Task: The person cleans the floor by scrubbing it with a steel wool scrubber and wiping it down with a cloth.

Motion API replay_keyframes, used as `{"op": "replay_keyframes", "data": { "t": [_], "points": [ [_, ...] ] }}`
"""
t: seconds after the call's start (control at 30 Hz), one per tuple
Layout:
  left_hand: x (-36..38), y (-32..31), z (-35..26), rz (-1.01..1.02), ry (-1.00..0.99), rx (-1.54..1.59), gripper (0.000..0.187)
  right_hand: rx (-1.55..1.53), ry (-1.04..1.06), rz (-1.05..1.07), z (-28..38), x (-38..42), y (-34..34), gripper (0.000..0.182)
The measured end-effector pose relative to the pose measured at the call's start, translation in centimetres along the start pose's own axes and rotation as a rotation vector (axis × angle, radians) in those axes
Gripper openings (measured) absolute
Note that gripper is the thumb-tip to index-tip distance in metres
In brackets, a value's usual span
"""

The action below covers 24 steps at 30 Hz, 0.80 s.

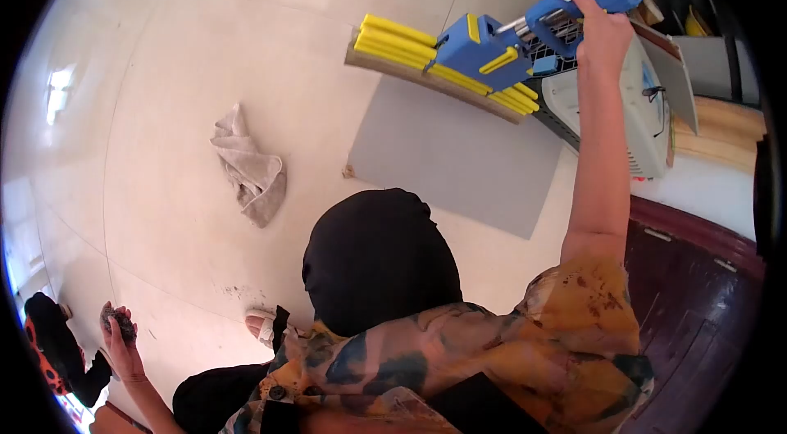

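My right hand (602, 28) is closed around the blue handle of a mop (484, 53), which has yellow rollers, a metal pole and a brownish sponge head. The mop head hangs above a grey mat (459, 155), near its far edge. At the lower left, my left hand (121, 336) is curled around a dark, fuzzy clump (123, 324). A crumpled beige cloth (248, 168) lies on the floor between the two hands. Small dark specks are scattered on the floor to the right of my left hand.
A light-coloured pet carrier (639, 106) with a wire grille stands at the right, beside a dark red door (689, 311). Pale floor tiles (164, 65) extend to the left. A black and red item (61, 352) is at the lower left edge.
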<state>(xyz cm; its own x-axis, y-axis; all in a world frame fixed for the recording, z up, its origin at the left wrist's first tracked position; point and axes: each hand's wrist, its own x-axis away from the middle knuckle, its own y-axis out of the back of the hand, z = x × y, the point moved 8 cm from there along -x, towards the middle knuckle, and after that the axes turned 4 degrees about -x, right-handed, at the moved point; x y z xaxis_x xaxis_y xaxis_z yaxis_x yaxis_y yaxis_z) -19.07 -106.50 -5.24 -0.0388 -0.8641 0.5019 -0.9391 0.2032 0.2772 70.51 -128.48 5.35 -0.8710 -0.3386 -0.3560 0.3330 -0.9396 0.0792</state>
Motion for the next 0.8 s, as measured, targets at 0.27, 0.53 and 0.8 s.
{"op": "replay_keyframes", "data": {
  "t": [0.27,0.53,0.8],
  "points": [
    [0.1,-1.1,0.7,0.018,0.033,-0.027,0.04,0.212,-0.066,-0.094,-1.3,4.6,6.5,0.019],
    [0.1,-2.1,1.4,0.006,0.08,-0.081,0.039,0.386,-0.072,-0.228,-5.1,5.1,16.2,0.026],
    [-0.1,-4.4,0.8,0.068,0.056,-0.12,0.035,0.369,-0.209,-0.324,-8.4,4.5,21.3,0.028]
  ]
}}
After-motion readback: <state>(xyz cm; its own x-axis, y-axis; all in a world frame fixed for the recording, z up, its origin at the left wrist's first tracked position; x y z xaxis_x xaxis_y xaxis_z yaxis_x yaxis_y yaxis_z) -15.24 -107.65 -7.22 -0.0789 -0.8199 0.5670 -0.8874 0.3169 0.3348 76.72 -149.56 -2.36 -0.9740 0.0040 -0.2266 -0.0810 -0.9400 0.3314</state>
